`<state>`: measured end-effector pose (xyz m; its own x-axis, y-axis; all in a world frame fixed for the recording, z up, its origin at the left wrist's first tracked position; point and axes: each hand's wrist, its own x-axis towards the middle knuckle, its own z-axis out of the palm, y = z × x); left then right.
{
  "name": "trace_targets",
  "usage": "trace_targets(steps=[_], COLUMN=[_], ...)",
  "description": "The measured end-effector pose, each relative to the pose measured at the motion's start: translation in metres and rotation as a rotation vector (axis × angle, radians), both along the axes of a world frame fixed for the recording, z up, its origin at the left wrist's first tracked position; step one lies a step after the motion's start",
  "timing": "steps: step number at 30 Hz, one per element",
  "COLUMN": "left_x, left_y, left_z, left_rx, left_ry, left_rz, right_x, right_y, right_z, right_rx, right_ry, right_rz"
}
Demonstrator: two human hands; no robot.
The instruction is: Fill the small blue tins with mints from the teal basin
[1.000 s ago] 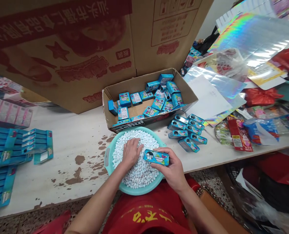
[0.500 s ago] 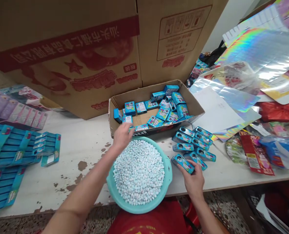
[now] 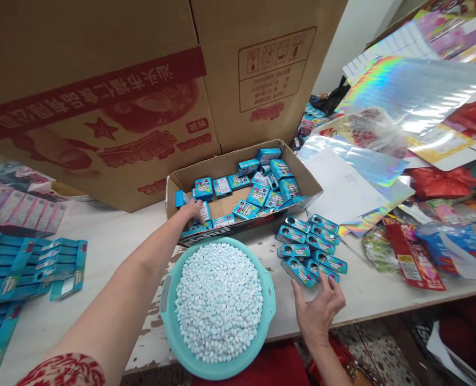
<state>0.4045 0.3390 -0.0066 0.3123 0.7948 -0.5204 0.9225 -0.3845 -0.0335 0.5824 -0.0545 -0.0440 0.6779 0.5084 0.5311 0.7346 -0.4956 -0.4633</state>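
Reaching past the far left of the teal basin (image 3: pixel 269 305), the left arm is stretched diagonally, and its hand (image 3: pixel 193 210) is lowered, palm down, into the open box (image 3: pixel 230 203). Its fingers are bent over a white-faced blue carton (image 3: pixel 203 212); whether that carton is gripped cannot be told. To the basin's right, the right hand (image 3: pixel 320 311) is held palm up with thumb and fingers spread and nothing grasped. Its fingertips are placed at the near side of the upright blue cartons (image 3: pixel 310 244); whether they are touched cannot be told.

The basin is filled with pale blue and white candies (image 3: pixel 217 300), and its near rim is extended past the table's front edge. Just beyond it, the open box is partly filled with small blue cartons (image 3: pixel 258 194), and is backed by a tall cardboard box (image 3: pixel 141 102). A narrow strip of table (image 3: pixel 109 230) is left between the basin and the upright cartons. A wider stretch is left bare on the basin's left, bounded farther out by blue trays (image 3: pixel 10 273).
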Motion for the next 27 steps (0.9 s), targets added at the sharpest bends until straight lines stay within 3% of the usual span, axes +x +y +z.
trace_targets(steps=[4,9,11,13,16,18,20,24,27], left_x=[0.007,-0.016,-0.029,-0.039,-0.046,-0.045,-0.041,-0.039,-0.046], left_y=[-0.002,-0.033,-0.056,-0.086,-0.14,-0.176,-0.204,-0.233,-0.234], left_z=[0.017,0.053,0.074,0.095,0.115,0.119,0.119,0.116,0.107], left_rx=[0.143,0.174,0.273,0.347,0.175,-0.041,-0.2,-0.127,-0.16], left_ry=[-0.054,-0.188,-0.378,-0.72,-1.123,-1.182,-1.156,-1.139,-1.252], left_rz=[-0.01,-0.136,-0.097,0.006,0.139,0.185,0.137,-0.137,-0.113], right_x=[-0.009,-0.016,-0.022,-0.033,-0.054,-0.068,-0.078,-0.08,-0.077], right_y=[-0.007,0.005,0.02,0.036,0.053,0.058,0.059,0.057,0.053], right_z=[0.017,0.044,0.06,0.077,0.101,0.112,0.117,0.113,0.106], right_rx=[0.112,0.2,0.238,0.276,0.293,0.232,0.123,-0.095,-0.108], right_ry=[-0.052,-0.029,0.031,0.084,0.101,0.099,0.173,0.581,0.991], right_rz=[0.031,0.153,0.215,0.27,0.376,0.516,0.633,0.729,0.703])
